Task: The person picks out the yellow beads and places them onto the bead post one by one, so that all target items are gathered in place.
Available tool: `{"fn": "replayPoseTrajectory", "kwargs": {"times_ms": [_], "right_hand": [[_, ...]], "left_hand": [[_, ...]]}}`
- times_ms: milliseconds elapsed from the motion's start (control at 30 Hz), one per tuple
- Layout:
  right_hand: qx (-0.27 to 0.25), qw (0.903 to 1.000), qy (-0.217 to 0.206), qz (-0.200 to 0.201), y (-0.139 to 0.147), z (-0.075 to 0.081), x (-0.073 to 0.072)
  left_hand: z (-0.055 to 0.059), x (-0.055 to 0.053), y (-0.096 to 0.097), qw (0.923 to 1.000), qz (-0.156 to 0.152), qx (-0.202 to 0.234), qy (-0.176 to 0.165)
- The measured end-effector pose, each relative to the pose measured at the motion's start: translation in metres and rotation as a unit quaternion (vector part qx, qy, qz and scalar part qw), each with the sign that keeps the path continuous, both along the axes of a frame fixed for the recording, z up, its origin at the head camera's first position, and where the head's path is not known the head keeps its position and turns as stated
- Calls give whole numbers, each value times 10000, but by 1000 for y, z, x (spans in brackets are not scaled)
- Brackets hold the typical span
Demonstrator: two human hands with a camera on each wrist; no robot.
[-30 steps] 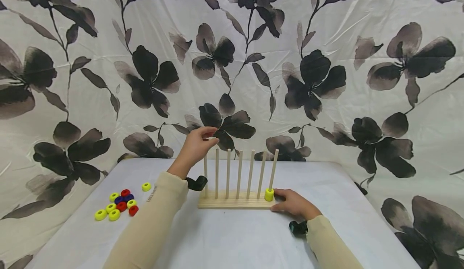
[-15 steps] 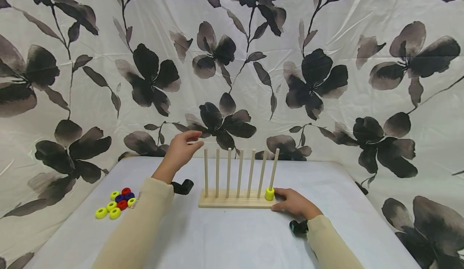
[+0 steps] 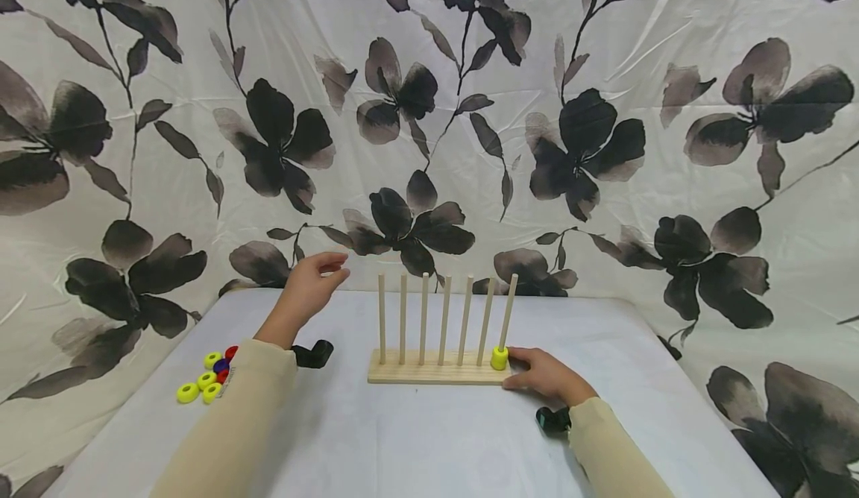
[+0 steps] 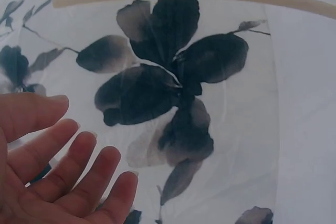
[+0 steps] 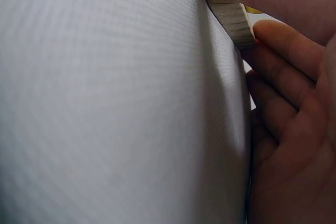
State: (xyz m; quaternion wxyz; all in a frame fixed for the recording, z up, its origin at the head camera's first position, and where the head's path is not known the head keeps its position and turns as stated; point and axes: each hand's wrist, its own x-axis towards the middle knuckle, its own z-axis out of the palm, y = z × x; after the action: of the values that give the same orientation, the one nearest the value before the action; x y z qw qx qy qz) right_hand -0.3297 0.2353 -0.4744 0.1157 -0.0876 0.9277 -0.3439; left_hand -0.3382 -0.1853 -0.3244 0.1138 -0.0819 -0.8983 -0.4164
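Observation:
My left hand (image 3: 310, 289) is raised above the table, left of a wooden peg stand (image 3: 436, 375). Its fingers are loosely bent with nothing between them, as the left wrist view of the palm (image 4: 58, 182) also shows. My right hand (image 3: 546, 376) holds the stand's right end, with the thumb along its front edge. In the right wrist view the fingers (image 5: 286, 51) lie against the end of the wooden base (image 5: 231, 22). Yellow rings (image 3: 499, 358), seemingly two stacked, sit low on the rightmost peg. The other upright pegs are bare.
Several loose yellow rings (image 3: 188, 393), with red rings (image 3: 231, 352) and a blue ring (image 3: 221, 366), lie on the table's left side. My left sleeve (image 3: 228, 416) hides part of this group. A flowered cloth (image 3: 429, 110) hangs behind the white table (image 3: 416, 446).
My left hand has moved left and slightly down, away from the pegs. Its sleeve now covers more of the loose rings. The right hand and the stand have stayed put.

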Motion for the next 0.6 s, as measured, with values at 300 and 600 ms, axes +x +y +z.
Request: {"fn": "replayPoseTrajectory", "kwargs": {"times_ms": [300, 600], "right_hand": [[-15, 10000, -22, -13, 0, -1, -1], [-90, 9998, 131, 86, 2, -5, -4]], "left_hand": [[-16, 1, -21, 9997, 105, -100, -212], [-29, 10, -39, 9985, 165, -44, -529]]}}
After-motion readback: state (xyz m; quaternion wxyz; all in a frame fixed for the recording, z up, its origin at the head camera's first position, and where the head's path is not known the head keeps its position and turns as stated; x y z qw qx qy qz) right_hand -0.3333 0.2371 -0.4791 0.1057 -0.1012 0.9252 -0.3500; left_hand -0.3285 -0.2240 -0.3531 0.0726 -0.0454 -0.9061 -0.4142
